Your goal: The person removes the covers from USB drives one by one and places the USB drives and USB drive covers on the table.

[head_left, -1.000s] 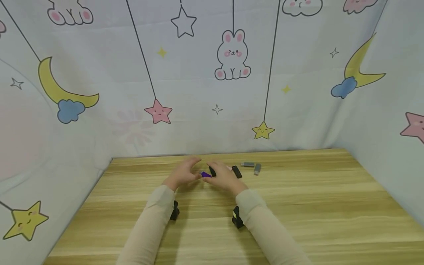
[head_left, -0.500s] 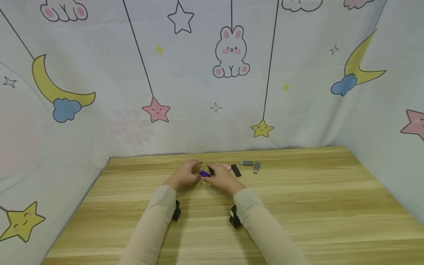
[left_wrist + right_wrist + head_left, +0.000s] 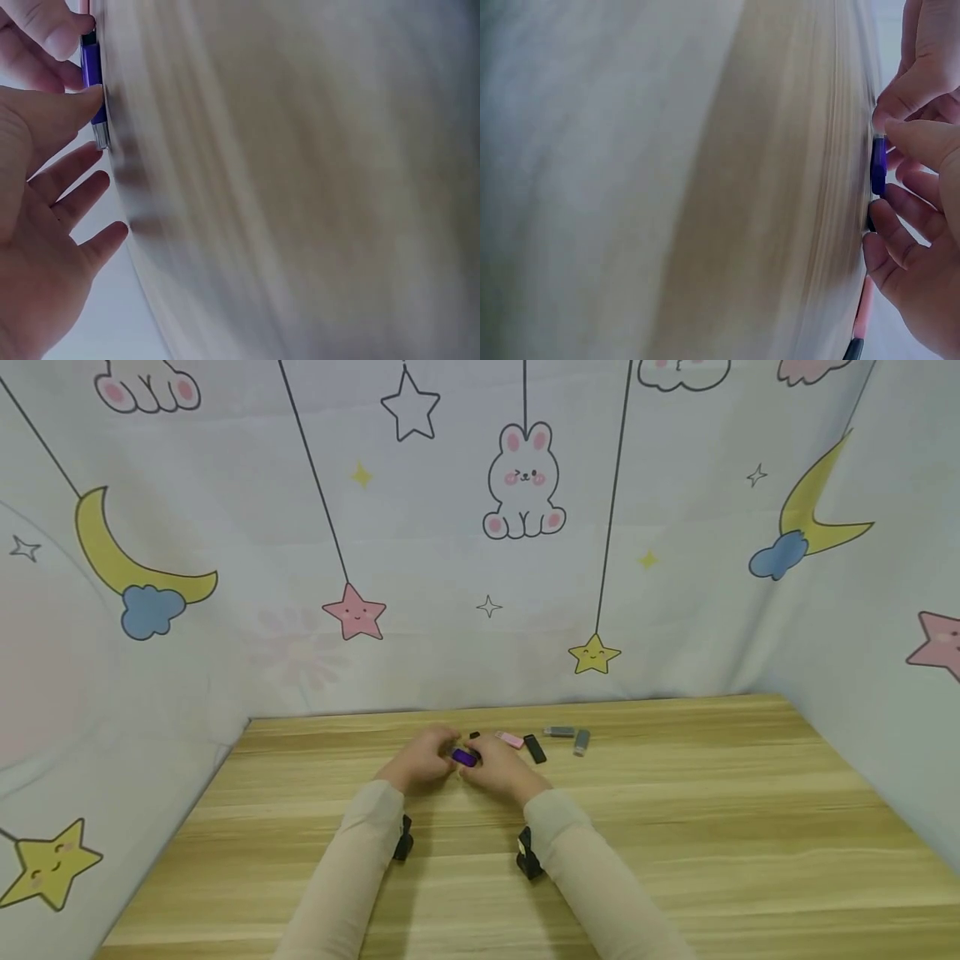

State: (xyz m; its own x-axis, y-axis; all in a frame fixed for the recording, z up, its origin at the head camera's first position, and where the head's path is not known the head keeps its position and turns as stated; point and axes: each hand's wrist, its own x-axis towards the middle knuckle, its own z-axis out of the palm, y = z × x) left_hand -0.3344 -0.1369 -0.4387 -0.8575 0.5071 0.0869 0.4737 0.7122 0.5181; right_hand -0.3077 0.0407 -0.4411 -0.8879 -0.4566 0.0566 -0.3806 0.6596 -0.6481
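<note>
A purple USB stick lies on the wooden tabletop between both hands, its metal plug pointing left. My left hand holds the plug side, the thumb laid across the stick in the left wrist view and the other fingers spread beyond it. From the right, my right hand pinches the other end with curled thumb and fingers. In the right wrist view the purple stick shows between the two hands. A black USB stick sits just behind the right fingers, mostly hidden.
To the right of my right hand lie a pink USB stick, another black one and two grey ones. A patterned cloth rises along the table's back edge.
Both hands have drawn closer together around the purple USB stick, their fingers closing in on it. The right hand has shifted slightly, uncovering more of the pink stick.
</note>
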